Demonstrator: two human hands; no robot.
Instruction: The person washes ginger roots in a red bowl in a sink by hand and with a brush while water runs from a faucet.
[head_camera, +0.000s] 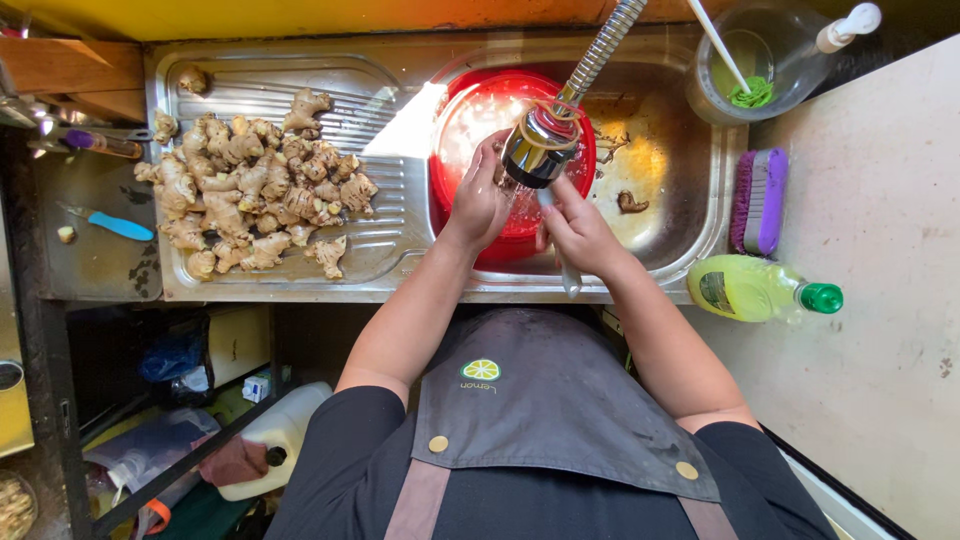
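On the drainboard lies a heap of ginger roots (250, 195). Our left hand (478, 200) clasps a ginger piece (497, 175) under the faucet head (540, 148), over the red bowl (470, 110); our right hand (578, 228) grips a knife (560, 250).

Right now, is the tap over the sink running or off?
Running. Water streams from the tap head onto the hands over the red bowl.
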